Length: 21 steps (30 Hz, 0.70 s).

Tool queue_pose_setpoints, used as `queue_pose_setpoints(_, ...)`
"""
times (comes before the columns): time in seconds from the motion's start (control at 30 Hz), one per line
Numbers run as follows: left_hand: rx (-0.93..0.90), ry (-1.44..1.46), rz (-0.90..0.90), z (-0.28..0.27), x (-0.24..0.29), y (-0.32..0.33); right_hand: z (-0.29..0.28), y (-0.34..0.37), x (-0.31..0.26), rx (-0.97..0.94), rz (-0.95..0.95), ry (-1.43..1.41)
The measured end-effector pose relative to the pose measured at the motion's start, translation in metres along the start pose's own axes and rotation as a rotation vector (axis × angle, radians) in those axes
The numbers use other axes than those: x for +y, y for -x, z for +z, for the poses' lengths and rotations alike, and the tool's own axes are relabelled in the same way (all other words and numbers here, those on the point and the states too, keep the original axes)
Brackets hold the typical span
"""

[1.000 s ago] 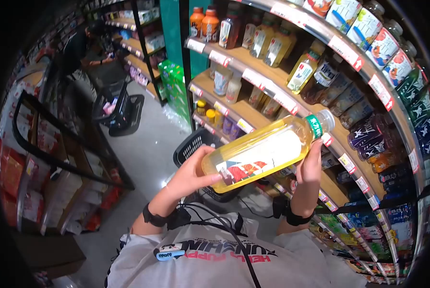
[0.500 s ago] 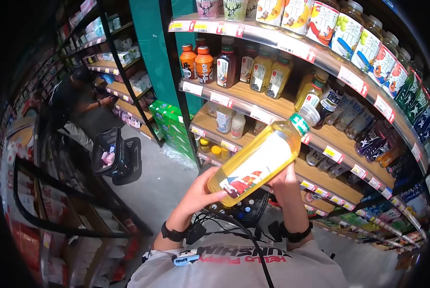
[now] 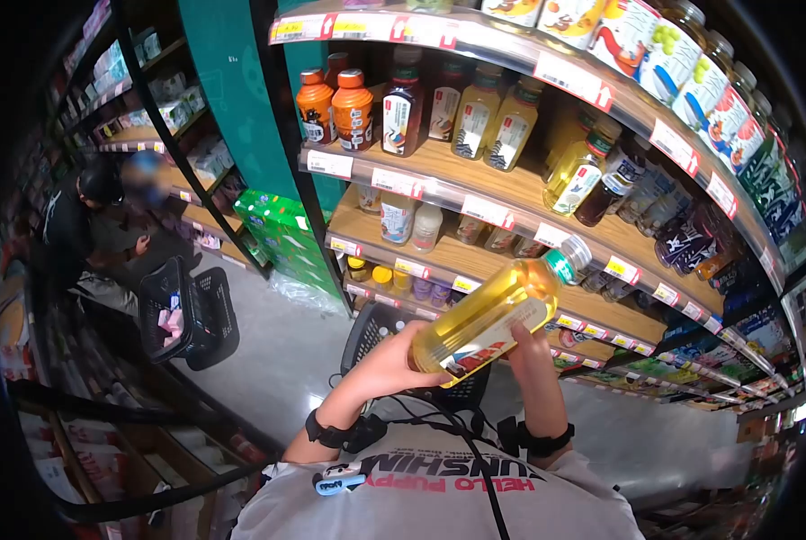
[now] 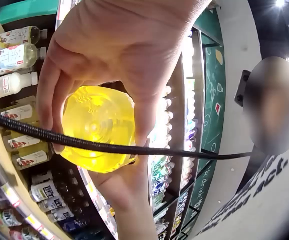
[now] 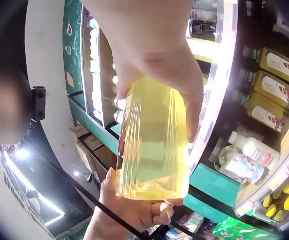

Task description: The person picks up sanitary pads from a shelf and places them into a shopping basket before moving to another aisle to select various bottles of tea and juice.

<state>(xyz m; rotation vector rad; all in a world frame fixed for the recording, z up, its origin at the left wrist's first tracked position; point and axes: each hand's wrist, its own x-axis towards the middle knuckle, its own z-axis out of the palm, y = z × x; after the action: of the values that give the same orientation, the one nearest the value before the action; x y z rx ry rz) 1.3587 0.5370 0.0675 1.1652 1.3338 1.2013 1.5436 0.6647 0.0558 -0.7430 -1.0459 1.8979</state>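
A large clear bottle of yellow drink (image 3: 488, 315) with a green-banded neck and pale cap is tilted in front of the chest, cap end up to the right. The left hand (image 3: 389, 363) grips its base end, thumb along the lower side. Around the label side, the right hand (image 3: 533, 354) holds the body below the neck. In the left wrist view the ribbed base of the bottle (image 4: 98, 130) shows between the left thumb and fingers. The right wrist view has the right hand (image 5: 157, 57) wrapped over the upper part, with the left hand (image 5: 134, 212) at the base.
Curved shelves (image 3: 475, 202) of bottled drinks stand ahead, including orange bottles (image 3: 353, 110) and a similar yellow bottle (image 3: 581, 171). A black basket (image 3: 371, 333) is below the hands. Another basket (image 3: 165, 310) stands on the floor at left near a crouching person (image 3: 88, 216).
The bottle has turned about its length, so its white label faces more downward. The right hand has shifted from near the neck down to the body. The head view has swung, moving the shelves leftward.
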Motion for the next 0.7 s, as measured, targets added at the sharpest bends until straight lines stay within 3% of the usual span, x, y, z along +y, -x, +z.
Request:
queue_pose_setpoints(0.23, -0.055, -0.285, -0.058, -0.028, -0.02, 0.0, -0.023, 0.007, 0.021, -0.121, 0.19, 0.332)
queue_pose_setpoints(0.33, -0.069, -0.175, -0.038, -0.04, -0.046, -0.001, -0.015, 0.003, 0.035, -0.17, 0.098, 0.304)
queue_pose_setpoints(0.43, -0.069, -0.091, -0.028, -0.048, -0.064, -0.002, -0.021, -0.012, 0.05, -0.204, 0.101, 0.385)
queue_pose_setpoints(0.53, -0.103, -0.06, -0.123, -0.058, -0.066, -0.002, -0.002, -0.019, 0.041, -0.234, 0.19, 0.183)
queue_pose_setpoints(0.7, -0.143, 0.247, -0.157, -0.064, -0.076, -0.003, -0.008, -0.037, 0.051, -0.27, 0.203, 0.26)
